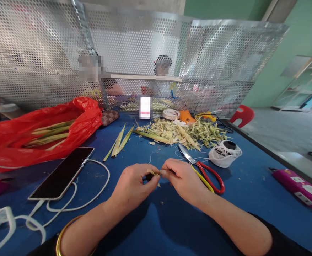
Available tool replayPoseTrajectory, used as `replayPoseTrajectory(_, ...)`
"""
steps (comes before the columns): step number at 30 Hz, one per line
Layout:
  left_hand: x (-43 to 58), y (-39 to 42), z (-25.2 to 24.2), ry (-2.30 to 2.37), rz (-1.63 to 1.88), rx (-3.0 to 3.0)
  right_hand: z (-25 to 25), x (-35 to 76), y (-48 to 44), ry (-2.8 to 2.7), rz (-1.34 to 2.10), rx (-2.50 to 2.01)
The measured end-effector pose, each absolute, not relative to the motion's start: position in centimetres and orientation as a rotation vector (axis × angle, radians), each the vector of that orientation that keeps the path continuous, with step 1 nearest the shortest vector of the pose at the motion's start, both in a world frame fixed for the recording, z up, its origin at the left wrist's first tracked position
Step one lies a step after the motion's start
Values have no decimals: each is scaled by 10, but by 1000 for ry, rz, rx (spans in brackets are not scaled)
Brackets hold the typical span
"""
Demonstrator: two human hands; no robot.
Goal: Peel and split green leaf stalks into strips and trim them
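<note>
Both my hands meet over the blue table [156, 220], fingers pinched together. My left hand [134, 185] and my right hand [181, 177] are closed on one small yellowish bit of leaf strip [154, 173] held between them. A thin white thread runs off from my right hand towards a spool of white thread [224, 152]. Red-handled scissors [204, 169] lie just right of my right hand. A gold bangle [64, 233] sits on my left wrist.
A red plastic bag [20, 138] with long green leaves lies at the left. A phone [62, 172] with a white cable lies front left. A pile of leaf scraps [182, 131] is behind. A pink case [300, 186] lies right. A perforated metal screen [145, 53] stands behind, people beyond it.
</note>
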State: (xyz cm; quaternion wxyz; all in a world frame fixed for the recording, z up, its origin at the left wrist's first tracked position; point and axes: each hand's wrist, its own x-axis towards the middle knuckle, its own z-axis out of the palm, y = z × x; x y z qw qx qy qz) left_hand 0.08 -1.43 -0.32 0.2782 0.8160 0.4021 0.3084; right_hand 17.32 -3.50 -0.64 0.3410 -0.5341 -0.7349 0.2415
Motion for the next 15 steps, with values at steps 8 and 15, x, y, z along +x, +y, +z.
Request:
replayPoseTrajectory(8, 1, -16, -2, 1066, 874, 2168, -4, 174, -37, -2031, 411, -1350)
replayPoseTrajectory(15, 0, -16, -2, 1000, 933, 2158, -3, 174, -40, -2051, 370, -1368)
